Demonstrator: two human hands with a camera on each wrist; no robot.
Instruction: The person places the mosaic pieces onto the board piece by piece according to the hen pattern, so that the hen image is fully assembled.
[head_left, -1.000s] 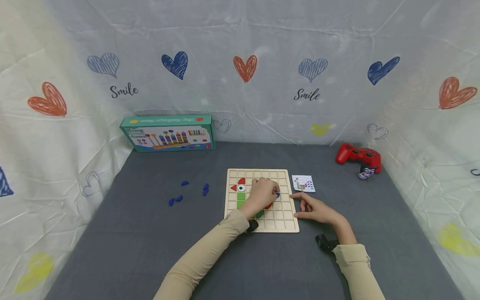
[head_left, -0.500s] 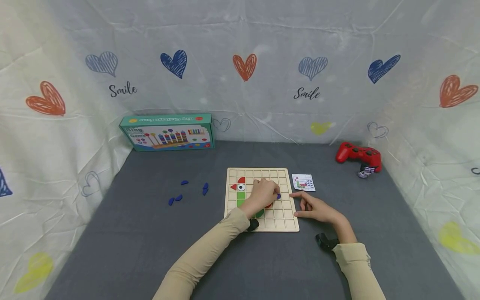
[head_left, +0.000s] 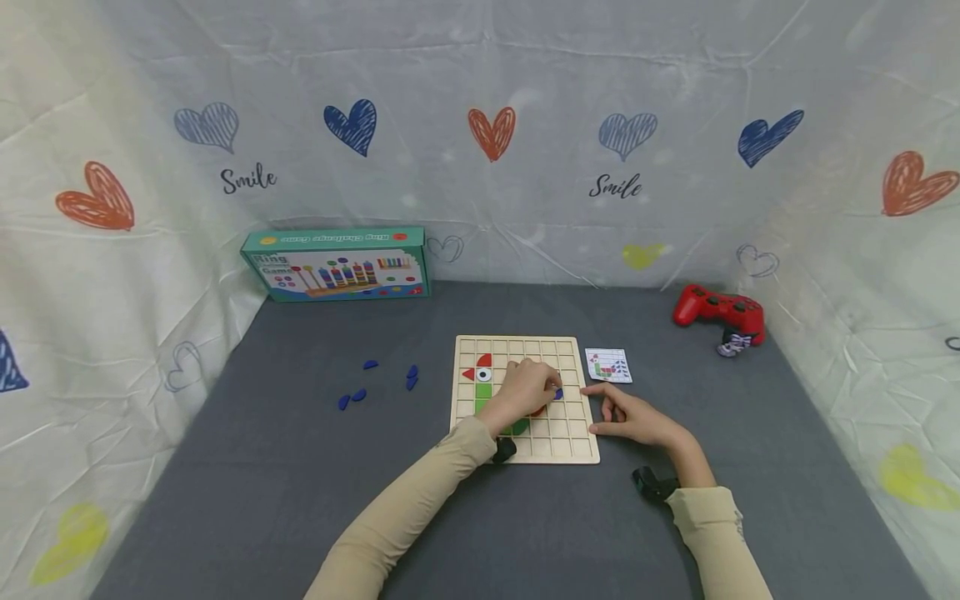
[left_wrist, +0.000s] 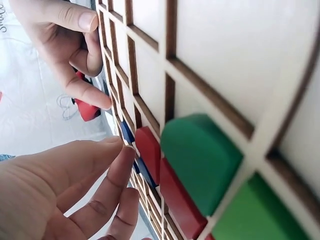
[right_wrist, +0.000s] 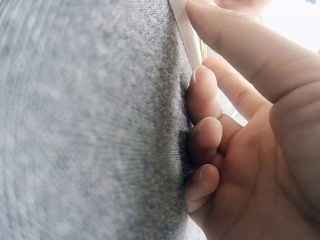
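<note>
A square wooden grid board (head_left: 564,452) lies on the table, bearing red and green pieces and a white eye piece (head_left: 483,375) in its left cells. My left hand (head_left: 519,393) reaches over the board, its thumb and index fingertip pinching at a small blue puzzle piece (head_left: 558,394) in the right half. In the left wrist view, a red piece (left_wrist: 148,152) and a dark green rounded piece (left_wrist: 200,160) sit close by in their cells. My right hand (head_left: 633,419) touches the board's right edge with index finger and thumb extended, its other fingers curled beneath.
Several loose blue pieces (head_left: 359,395) lie left of the board. A small pattern card (head_left: 609,366) rests by its upper right corner. Farther back stand a green game box (head_left: 337,267) and a red game controller (head_left: 720,311) with a small dark figure (head_left: 733,342) beside it.
The left fingertips and the blue piece shift very slightly toward me on the board. The right hand stays at the board's edge.
</note>
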